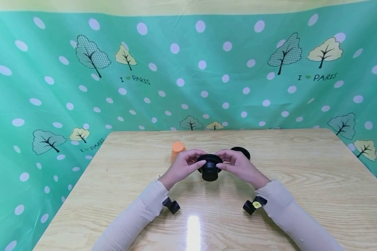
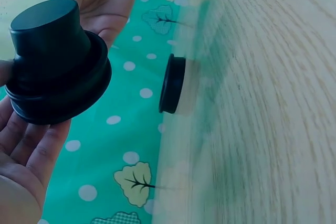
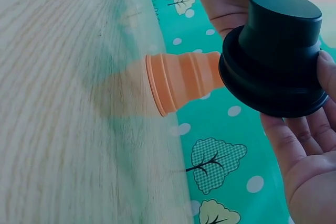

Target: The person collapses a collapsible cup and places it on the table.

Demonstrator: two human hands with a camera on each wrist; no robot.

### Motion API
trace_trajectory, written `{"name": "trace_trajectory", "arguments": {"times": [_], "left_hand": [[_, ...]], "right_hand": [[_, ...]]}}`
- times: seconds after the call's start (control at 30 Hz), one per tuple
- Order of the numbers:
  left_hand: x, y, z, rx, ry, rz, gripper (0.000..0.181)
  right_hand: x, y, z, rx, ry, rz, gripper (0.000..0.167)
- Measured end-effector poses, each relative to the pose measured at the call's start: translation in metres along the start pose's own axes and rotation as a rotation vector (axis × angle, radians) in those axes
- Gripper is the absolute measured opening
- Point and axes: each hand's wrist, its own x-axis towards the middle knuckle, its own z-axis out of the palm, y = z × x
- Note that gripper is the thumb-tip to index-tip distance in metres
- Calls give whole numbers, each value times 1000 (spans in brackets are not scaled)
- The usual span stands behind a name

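Note:
Both hands hold a black collapsible cup (image 1: 209, 170) above the table, its narrow end toward the head camera and its wide rim away. My left hand (image 1: 185, 164) pinches the left side, thumb on the near face and fingers behind the rim. On the opposite side my right hand (image 1: 240, 168) grips it likewise. In the wrist views the cup (image 2: 52, 51) looks partly folded, its narrow section standing out of a wider ring. An orange collapsible cup (image 3: 184, 80) stands extended with its wide end on the table, behind the left hand.
A flat black round piece (image 1: 242, 152) lies on the wooden table (image 1: 301, 181) behind the right hand; the left wrist view shows it as a low ring (image 2: 173, 85). A green dotted curtain (image 1: 207, 73) hangs along the table's back edge. Each wrist carries a small camera.

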Motion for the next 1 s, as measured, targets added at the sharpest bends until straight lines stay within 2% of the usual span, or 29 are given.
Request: {"name": "trace_trajectory", "arguments": {"times": [0.27,0.47,0.57,0.73,1.0], "left_hand": [[-3,0,-2,-58,-72,-47,35],[-2,1,0,-32,-115,-27,31],[-1,2,1,-7,-124,-25,26],[-3,4,1,19,-126,-58,19],[-4,4,2,38,-134,-56,19]], "right_hand": [[-1,3,1,30,15,-15,32],[-2,3,3,16,14,-15,32],[-3,2,3,16,7,-8,32],[-1,2,6,3,-12,23,34],[-1,6,9,-39,-25,100,39]]}}
